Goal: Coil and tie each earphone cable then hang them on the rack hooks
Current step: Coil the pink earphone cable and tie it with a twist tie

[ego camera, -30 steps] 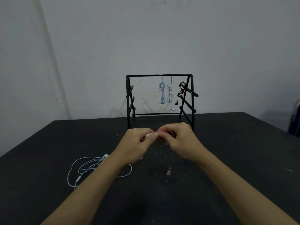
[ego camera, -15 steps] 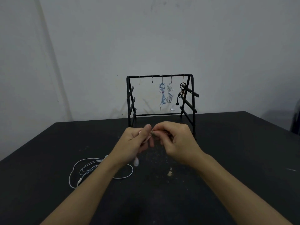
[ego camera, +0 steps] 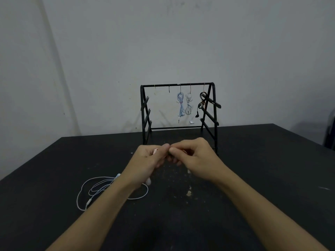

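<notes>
A: What are the hands doing in front of the rack (ego camera: pixel 178 85)?

B: The left hand (ego camera: pixel 145 163) and right hand (ego camera: pixel 194 158) meet fingertip to fingertip, curled around a small coiled earphone bundle (ego camera: pixel 155 151), probably to keep the loops tight while tying. An earbud (ego camera: pixel 148 181) dangles below.

A: And the rest?

B: Blue (ego camera: pixel 180 105), white (ego camera: pixel 188 105) and black (ego camera: pixel 201 104) bundles hang on the right-side hooks; two left hooks stay free. A loose white earphone cable (ego camera: pixel 101 189) lies on the black table (ego camera: pixel 262 169), untied.
</notes>
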`<state>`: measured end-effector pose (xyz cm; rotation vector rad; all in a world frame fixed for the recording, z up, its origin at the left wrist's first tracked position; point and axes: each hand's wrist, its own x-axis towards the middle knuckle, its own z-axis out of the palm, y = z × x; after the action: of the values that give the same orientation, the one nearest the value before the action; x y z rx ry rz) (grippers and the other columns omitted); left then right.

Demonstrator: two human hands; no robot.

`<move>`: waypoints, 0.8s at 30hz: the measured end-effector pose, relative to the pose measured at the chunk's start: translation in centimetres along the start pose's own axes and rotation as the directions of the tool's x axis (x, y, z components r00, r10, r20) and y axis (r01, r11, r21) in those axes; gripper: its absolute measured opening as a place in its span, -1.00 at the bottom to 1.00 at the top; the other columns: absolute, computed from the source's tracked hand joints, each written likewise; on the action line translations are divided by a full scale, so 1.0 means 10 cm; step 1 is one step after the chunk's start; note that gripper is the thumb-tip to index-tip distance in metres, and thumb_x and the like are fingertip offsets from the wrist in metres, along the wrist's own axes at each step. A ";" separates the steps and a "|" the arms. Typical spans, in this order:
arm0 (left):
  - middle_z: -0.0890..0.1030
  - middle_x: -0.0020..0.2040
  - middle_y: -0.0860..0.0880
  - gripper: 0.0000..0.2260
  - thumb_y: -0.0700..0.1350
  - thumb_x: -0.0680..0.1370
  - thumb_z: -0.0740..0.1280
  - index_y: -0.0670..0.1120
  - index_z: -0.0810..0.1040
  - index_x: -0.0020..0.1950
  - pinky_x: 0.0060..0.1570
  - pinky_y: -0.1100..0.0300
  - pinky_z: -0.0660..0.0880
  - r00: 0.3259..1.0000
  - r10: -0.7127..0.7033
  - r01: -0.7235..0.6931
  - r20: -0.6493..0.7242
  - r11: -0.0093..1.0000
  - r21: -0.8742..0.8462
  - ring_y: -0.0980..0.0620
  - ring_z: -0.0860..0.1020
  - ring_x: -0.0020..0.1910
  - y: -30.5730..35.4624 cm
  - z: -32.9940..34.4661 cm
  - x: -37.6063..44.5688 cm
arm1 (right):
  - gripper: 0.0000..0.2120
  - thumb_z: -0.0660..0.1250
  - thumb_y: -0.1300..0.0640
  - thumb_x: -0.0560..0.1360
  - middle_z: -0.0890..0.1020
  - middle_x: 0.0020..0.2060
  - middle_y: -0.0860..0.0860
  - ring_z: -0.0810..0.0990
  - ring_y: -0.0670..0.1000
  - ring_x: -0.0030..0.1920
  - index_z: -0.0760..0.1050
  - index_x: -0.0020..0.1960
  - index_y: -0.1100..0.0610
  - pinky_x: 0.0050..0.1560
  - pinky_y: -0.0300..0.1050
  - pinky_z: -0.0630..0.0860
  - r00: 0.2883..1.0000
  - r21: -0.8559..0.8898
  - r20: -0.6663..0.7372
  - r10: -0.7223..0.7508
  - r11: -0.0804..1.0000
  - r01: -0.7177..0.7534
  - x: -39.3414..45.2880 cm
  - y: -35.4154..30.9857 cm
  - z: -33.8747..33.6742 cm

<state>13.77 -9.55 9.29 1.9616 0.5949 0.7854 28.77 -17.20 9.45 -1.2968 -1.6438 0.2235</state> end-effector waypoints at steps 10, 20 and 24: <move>0.45 -0.48 -0.06 -0.59 -0.06 0.60 0.15 -0.21 0.52 -0.37 -0.62 0.25 0.42 0.993 -0.018 0.025 0.119 0.998 -0.056 0.04 0.43 -0.53 0.09 -0.06 0.03 | -0.91 0.36 0.34 0.41 0.66 -0.27 0.07 0.62 -0.03 -0.26 0.64 -0.12 0.26 -0.23 -0.13 0.56 0.919 -0.385 -0.058 -0.391 0.858 0.340 -0.04 0.05 0.08; 0.23 -0.75 0.02 -0.56 -0.06 0.47 0.13 -0.18 0.44 -0.59 -0.68 0.42 0.15 0.875 -0.209 0.450 0.437 0.688 -0.570 0.17 0.17 -0.78 0.11 -0.05 -0.04 | -0.83 0.35 0.52 0.34 0.61 -0.27 0.21 0.52 0.10 -0.36 0.60 -0.08 0.42 -0.32 -0.09 0.49 0.711 -0.579 -0.026 -0.703 0.591 0.562 -0.11 -0.01 0.17; 0.18 -0.78 0.05 -0.56 -0.11 0.45 0.10 -0.14 0.35 -0.65 -0.69 0.44 0.07 0.829 -0.249 0.544 0.500 0.564 -0.621 0.20 0.14 -0.79 0.10 -0.02 -0.02 | -0.85 0.34 0.51 0.36 0.62 -0.26 0.20 0.55 0.12 -0.36 0.60 -0.09 0.41 -0.34 -0.07 0.50 0.709 -0.590 0.021 -0.705 0.564 0.578 -0.12 0.03 0.18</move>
<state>13.58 -10.09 10.21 1.0706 0.3782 0.2653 27.53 -17.38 7.69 -0.9561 -1.9430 -0.9057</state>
